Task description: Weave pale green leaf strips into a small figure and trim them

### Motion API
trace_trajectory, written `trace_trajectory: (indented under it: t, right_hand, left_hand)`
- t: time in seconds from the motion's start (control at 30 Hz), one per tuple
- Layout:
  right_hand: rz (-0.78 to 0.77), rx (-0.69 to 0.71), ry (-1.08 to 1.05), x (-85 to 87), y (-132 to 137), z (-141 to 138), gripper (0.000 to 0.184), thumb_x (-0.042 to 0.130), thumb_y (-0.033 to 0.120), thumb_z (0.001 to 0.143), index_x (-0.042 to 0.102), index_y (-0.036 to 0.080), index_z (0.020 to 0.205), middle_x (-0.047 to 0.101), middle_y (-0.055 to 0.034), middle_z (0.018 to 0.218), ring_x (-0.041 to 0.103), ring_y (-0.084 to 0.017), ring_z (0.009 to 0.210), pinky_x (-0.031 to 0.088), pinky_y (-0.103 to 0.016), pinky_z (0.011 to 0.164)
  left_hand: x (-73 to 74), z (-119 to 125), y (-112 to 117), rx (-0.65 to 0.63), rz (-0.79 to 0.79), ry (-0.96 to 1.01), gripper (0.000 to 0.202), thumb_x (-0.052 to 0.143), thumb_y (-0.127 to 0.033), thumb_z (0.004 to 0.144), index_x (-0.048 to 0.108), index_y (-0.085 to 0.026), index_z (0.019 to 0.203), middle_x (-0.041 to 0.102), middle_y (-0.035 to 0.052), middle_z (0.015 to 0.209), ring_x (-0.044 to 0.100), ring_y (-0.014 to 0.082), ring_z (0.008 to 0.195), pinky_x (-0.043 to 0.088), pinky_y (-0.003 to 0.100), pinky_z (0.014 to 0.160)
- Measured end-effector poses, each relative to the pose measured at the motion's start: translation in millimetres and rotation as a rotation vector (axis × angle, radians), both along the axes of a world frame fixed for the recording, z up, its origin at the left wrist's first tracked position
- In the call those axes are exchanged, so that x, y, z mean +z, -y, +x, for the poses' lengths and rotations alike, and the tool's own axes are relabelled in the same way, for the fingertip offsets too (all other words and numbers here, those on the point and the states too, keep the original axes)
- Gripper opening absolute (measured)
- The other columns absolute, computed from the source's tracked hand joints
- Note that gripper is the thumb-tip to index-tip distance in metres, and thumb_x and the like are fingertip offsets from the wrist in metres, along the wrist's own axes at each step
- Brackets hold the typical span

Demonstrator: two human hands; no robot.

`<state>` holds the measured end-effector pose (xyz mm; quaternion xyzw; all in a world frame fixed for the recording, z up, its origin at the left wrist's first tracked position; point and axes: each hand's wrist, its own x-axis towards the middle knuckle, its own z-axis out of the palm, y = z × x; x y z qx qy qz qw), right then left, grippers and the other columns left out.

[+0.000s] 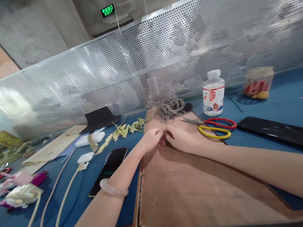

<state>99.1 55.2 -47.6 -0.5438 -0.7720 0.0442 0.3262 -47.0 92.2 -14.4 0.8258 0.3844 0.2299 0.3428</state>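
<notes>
Fingers curled in, folks, left hand and right hand drawn right up to each other over the wooden board; whether they pinch anything, I can't tell from here. Nearest me, a pale bangle rings the left forearm, a phone with lit digits lying beside it on the blue counter. Over by the right wrist, scissors, red and yellow handles apart! And just past the knuckles, there it is: grey cord, heaped in loose coils. Beyond stand a white-capped bottle and, farther right, a jar; behind everything, perforated metal screening and a glowing exit sign.
</notes>
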Motion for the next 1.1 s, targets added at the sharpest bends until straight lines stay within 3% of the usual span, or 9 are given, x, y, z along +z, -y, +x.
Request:
trace_trajectory:
  t: [0.33, 0.57, 0.73, 0.8, 0.9, 1.0, 1.1]
  right_hand:
    - [-0.010, 0.008, -0.025, -1.3, -0.7, -0.1, 0.015, 0.035, 0.022, 0.087, 0.049, 0.016, 0.086, 0.062, -0.0075, 0.077, 0.056, -0.015, 0.067, 0.035, -0.023, 0.060]
    - [-0.010, 0.029, -0.085, 2.2, 2.4, -0.9, 0.013, 0.037, 0.020, 0.087, 0.050, 0.016, 0.085, 0.061, -0.0068, 0.077, 0.055, -0.014, 0.066, 0.035, -0.022, 0.060]
    - [-0.022, 0.005, -0.181, 5.4, 2.6, -0.4, 0.011, 0.038, 0.017, 0.085, 0.049, 0.016, 0.083, 0.060, -0.0053, 0.076, 0.053, -0.013, 0.064, 0.035, -0.023, 0.060]
    - [-0.042, 0.001, -0.229, 6.0, 1.7, 0.4, 0.012, 0.037, 0.018, 0.085, 0.049, 0.016, 0.084, 0.060, -0.0049, 0.075, 0.054, -0.013, 0.065, 0.036, -0.022, 0.059]
    - [-0.064, 0.007, -0.280, 7.1, 1.5, 0.1, 0.016, 0.035, 0.023, 0.087, 0.049, 0.016, 0.083, 0.060, -0.0047, 0.073, 0.056, -0.014, 0.064, 0.038, -0.022, 0.058]
    - [-0.062, 0.009, -0.300, 9.6, 2.9, -2.2, 0.018, 0.033, 0.022, 0.087, 0.051, 0.016, 0.086, 0.062, -0.0063, 0.079, 0.058, -0.014, 0.068, 0.039, -0.023, 0.060]
    - [-0.065, 0.018, -0.280, 12.5, 3.5, -3.6, 0.017, 0.037, 0.019, 0.085, 0.053, 0.017, 0.085, 0.063, -0.0074, 0.081, 0.059, -0.016, 0.073, 0.040, -0.024, 0.061]
  left_hand:
    - [-1.7, -1.9, 1.0, 0.049, 0.264, -0.071, 0.036, 0.037, -0.041, 0.083, 0.050, -0.017, 0.061, 0.059, 0.0024, 0.061, 0.056, 0.0142, 0.063, 0.042, 0.025, 0.063]
    - [1.3, -1.9, 2.4, 0.027, 0.197, -0.059, 0.036, 0.035, -0.040, 0.085, 0.050, -0.017, 0.062, 0.058, 0.0020, 0.062, 0.055, 0.0139, 0.062, 0.041, 0.025, 0.063]
    - [5.7, -1.7, 5.4, 0.204, 0.358, 0.031, 0.032, 0.035, -0.041, 0.085, 0.047, -0.017, 0.066, 0.053, -0.0003, 0.060, 0.050, 0.0125, 0.059, 0.038, 0.024, 0.060]
    - [12.2, -2.2, 11.1, 0.254, 0.507, 0.075, 0.028, 0.035, -0.039, 0.085, 0.046, -0.018, 0.069, 0.050, -0.0014, 0.060, 0.048, 0.0114, 0.059, 0.037, 0.024, 0.061]
    - [31.2, -1.3, 28.0, 0.224, 0.701, 0.078, 0.025, 0.038, -0.035, 0.084, 0.046, -0.018, 0.067, 0.048, -0.0010, 0.061, 0.046, 0.0107, 0.059, 0.036, 0.024, 0.063]
    - [60.3, 4.9, 57.7, 0.150, 0.651, 0.185, 0.020, 0.039, -0.033, 0.084, 0.051, -0.019, 0.077, 0.051, -0.0006, 0.062, 0.048, 0.0102, 0.057, 0.038, 0.024, 0.058]
    - [88.5, 13.5, 100.7, 0.072, 0.506, 0.472, 0.020, 0.037, -0.033, 0.085, 0.053, -0.025, 0.095, 0.046, -0.0019, 0.054, 0.046, 0.0112, 0.048, 0.040, 0.026, 0.049]
